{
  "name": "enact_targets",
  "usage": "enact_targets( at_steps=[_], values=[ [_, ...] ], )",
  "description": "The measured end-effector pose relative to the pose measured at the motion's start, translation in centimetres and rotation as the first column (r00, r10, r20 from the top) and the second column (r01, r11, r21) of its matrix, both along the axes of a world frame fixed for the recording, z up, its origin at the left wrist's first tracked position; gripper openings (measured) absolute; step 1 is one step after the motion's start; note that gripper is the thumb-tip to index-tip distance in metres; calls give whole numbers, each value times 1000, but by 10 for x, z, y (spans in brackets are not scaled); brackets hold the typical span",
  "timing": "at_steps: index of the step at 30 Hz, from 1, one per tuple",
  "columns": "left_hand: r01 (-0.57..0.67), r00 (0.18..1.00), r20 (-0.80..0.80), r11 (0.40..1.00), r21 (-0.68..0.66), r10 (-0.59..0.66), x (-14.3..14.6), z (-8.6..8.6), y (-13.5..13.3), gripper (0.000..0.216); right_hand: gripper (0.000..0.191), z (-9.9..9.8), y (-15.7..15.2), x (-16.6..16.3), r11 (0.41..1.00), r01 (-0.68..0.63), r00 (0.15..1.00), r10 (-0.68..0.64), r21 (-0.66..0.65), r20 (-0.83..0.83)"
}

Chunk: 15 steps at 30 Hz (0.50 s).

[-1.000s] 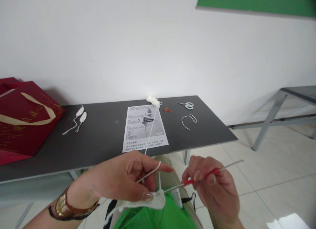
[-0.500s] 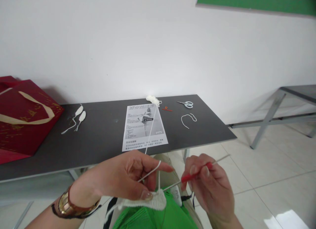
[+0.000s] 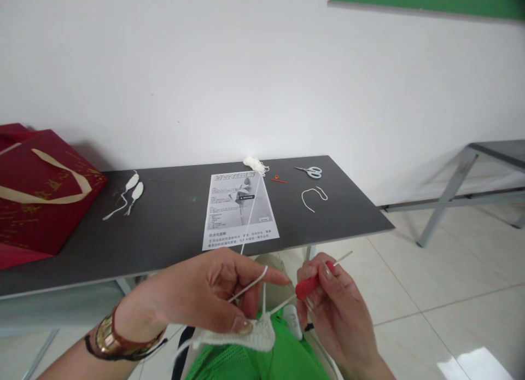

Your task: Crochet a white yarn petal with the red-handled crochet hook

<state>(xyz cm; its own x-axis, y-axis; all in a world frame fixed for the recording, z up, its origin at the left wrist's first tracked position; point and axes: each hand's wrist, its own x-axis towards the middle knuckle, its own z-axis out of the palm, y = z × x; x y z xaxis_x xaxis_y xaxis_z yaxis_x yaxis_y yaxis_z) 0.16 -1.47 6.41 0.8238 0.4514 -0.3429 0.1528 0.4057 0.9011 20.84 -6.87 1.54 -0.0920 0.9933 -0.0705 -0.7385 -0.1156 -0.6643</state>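
My left hand (image 3: 209,290) pinches a strip of white crochet work (image 3: 256,336) between thumb and fingers. White yarn (image 3: 251,284) loops over its outstretched index finger and runs up towards the table. In my right hand (image 3: 334,309) is a crochet hook (image 3: 307,287) with a red grip, held between thumb and fingers. Its thin metal end reaches the upper right edge of the crochet work, where a strand rises to the left index finger. The hook's tip is hidden in the stitches.
The dark table (image 3: 172,221) holds a printed sheet (image 3: 241,232), a yarn skein (image 3: 255,164), scissors (image 3: 312,173), a loose yarn piece (image 3: 305,200) and a small orange-red item (image 3: 278,180). Two white crocheted pieces (image 3: 134,194) lie left, beside a red gift bag (image 3: 61,205).
My right hand has shifted slightly left and turned the hook, so its rear end sits further left and higher. The left hand and crochet work stay almost in place.
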Motion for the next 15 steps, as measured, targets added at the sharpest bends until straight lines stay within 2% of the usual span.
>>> enact_targets(
  at_steps=[7,15],
  values=[
    [-4,1000,9,1000,-19,4,0,0,0,58,15,5,-1,7,994,2,997,-10,107,70],
    [23,1000,-4,1000,19,-23,0,0,1,56,16,13,-12,14,945,69,953,-157,319,260]
  ],
)
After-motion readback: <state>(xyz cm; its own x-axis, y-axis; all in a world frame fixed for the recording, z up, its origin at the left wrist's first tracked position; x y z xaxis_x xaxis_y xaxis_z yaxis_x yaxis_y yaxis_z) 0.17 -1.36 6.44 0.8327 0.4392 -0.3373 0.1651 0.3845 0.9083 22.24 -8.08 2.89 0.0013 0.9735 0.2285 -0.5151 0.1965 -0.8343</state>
